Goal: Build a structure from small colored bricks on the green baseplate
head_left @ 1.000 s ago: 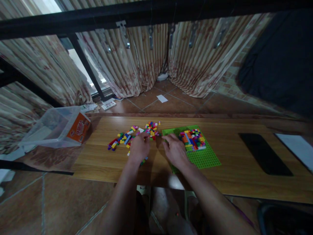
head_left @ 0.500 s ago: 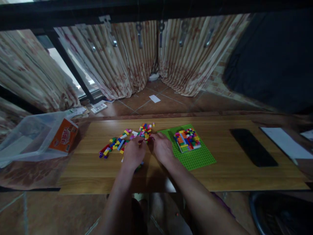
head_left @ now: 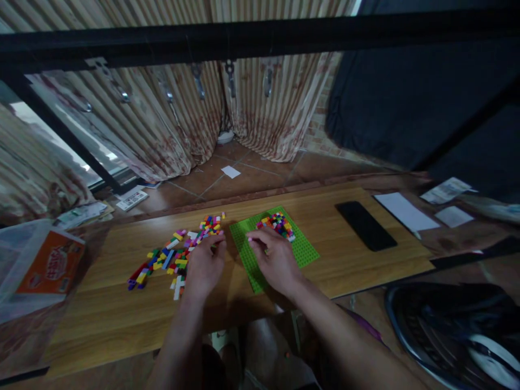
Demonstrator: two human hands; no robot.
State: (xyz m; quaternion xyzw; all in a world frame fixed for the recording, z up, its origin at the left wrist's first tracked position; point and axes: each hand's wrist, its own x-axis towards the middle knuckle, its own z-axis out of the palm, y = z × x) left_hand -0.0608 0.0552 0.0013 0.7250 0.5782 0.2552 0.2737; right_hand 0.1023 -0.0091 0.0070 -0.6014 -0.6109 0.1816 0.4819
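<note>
My right hand (head_left: 274, 257) is over the green baseplate (head_left: 254, 271), thumb and fingers pinched on a small pink toy brick (head_left: 249, 236) that barely shows at the fingertips. Behind this hand, a block of multicoloured bricks (head_left: 280, 221) stands on the baseplate, its near part covered by my fingers. My left hand (head_left: 207, 265) is closed in a pinch at the right side of a loose pile of toy bricks (head_left: 168, 257); what its fingers hold is too small to tell. A few white bricks (head_left: 177, 287) lie beside my left wrist.
The wooden table (head_left: 101, 303) also bears a black flat slab (head_left: 365, 225) at its right. Past it are white papers (head_left: 406, 211). A clear plastic bin (head_left: 24, 244) with an orange label stands to the left. A black basin-like object (head_left: 406, 325) sits lower right.
My view has turned to the right. My hands have moved apart: the right one went from the brick pile to over the baseplate, while the left stayed by the pile.
</note>
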